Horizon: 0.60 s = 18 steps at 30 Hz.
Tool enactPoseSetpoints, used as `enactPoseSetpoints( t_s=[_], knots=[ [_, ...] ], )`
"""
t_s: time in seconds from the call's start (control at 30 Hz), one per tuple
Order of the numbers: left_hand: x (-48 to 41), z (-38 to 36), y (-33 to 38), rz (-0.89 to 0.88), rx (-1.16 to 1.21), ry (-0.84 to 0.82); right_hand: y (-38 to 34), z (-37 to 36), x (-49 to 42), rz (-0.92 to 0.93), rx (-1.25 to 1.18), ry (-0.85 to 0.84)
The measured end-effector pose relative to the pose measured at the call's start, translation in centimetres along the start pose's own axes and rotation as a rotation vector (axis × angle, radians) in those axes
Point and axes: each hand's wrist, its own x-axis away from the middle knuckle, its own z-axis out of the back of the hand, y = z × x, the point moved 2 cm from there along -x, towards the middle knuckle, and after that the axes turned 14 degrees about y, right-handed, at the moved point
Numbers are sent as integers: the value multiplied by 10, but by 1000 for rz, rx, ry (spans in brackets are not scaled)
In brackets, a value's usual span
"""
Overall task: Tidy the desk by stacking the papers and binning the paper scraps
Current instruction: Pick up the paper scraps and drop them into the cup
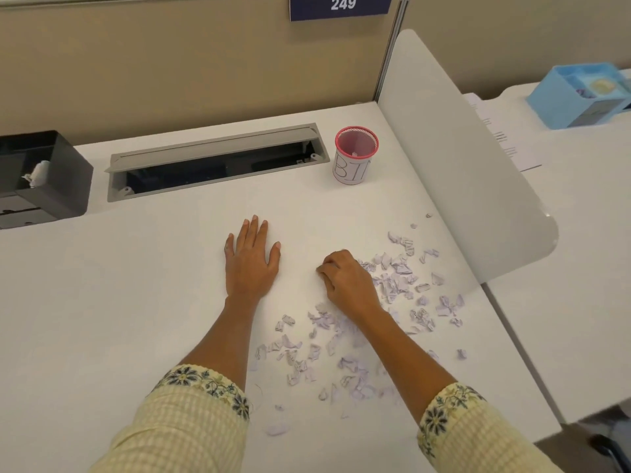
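- Two pale yellow checked sleeves, left (177,414) and right (478,435), with dark floral cuffs, frame the bottom of the view, bare forearms reaching out of them across a white desk (136,302).
- Torn, crumpled scraps (399,268) of pale paper litter the right half of the desk, from just ahead of the sleeves up to the foot of a white divider (454,165); the right forearm lies over the middle of the spread.
- The left hand (251,261) rests palm down on bare desk to the left of the scraps, fingers straight and slightly spread, holding nothing.
- The right hand (345,281) sits knuckles up at the left edge of the scraps, fingers curled under; whether they grasp any paper cannot be told.
- The bin (355,155), a pink mesh cup with a white hand-lettered label, stands upright at the back of the desk, well apart from both hands, with one scrap visible inside.
- Left of the bin is an open grey cable tray (215,162), and further left a black box (41,172).
- Beyond the divider, printed sheets (502,138) and a blue box (580,93) lie on the next desk.
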Motion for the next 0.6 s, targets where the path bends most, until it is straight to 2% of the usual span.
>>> enactPoseSetpoints(
  t_s=[0.13,0.27,0.37,0.47,0.6],
  knots=[
    [2,0,0,-5,23,5,26,13,-5,-83,133,14],
    [2,2,1,-11,17,5,62,29,-13,-420,35,102],
    [2,2,2,-11,25,3,87,44,-24,-582,-19,188],
    [2,3,2,-10,20,0,114,52,-32,-606,-5,118],
    [2,3,2,-7,11,0,147,54,-39,-647,132,-66]
  ],
)
